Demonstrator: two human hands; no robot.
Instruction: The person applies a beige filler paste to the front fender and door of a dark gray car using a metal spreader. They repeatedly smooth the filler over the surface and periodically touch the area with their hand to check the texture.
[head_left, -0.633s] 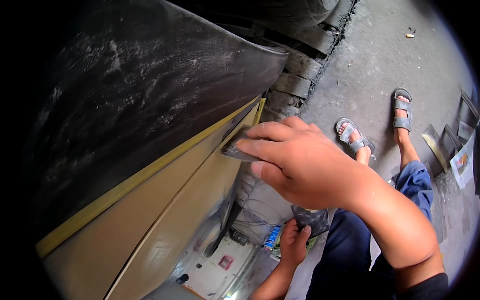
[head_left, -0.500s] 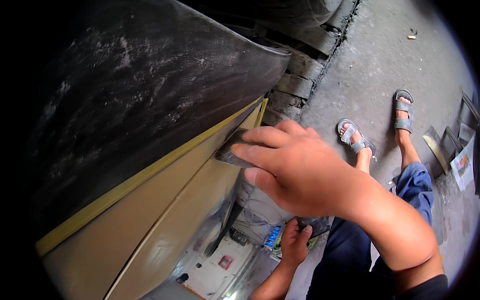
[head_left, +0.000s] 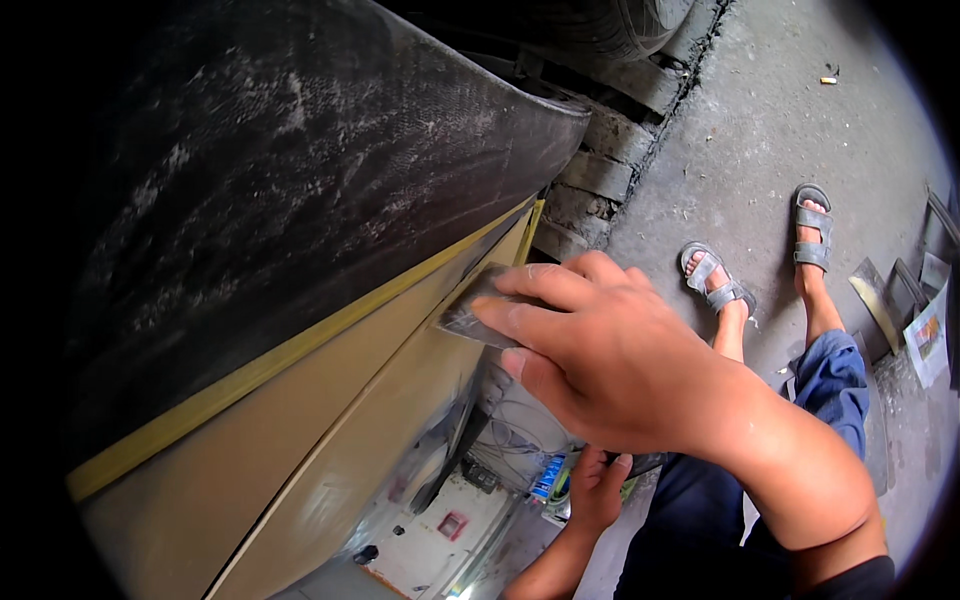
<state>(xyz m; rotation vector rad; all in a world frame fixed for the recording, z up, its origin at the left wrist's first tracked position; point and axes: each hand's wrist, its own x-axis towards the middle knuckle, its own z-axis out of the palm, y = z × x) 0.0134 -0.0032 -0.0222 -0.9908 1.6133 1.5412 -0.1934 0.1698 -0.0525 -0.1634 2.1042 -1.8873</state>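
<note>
the right hand [head_left: 620, 365] fills the middle of the frame, its forearm running in from the lower right corner. its fingers [head_left: 530, 285] are pressed together and laid flat over a small grey sanding sheet [head_left: 470, 315], holding it against the tan panel [head_left: 300, 450] just under the yellow tape [head_left: 300, 345]. the sheet sits left of the knuckles, near the centre of the frame, where the tape line meets the panel's right-hand end.

above the tape, the dark dusty panel [head_left: 300, 180] takes up the whole upper left, scuffed with pale streaks.

the left hand [head_left: 597, 490] is low in the frame, bottom centre, coming up from the lower edge. its fingers curl around the rim of some dark object, though the right wrist covers most of that, so what it grips is hard to make out.

on the right, two feet in grey sandals [head_left: 815, 225] stand on the concrete floor [head_left: 760, 120], with a blue trouser leg [head_left: 830, 385] bent below them. a stack of bricks [head_left: 590, 190] shows at upper centre beside the dark panel's edge. flat scraps and paper [head_left: 925, 335] lie at the far right edge.
</note>
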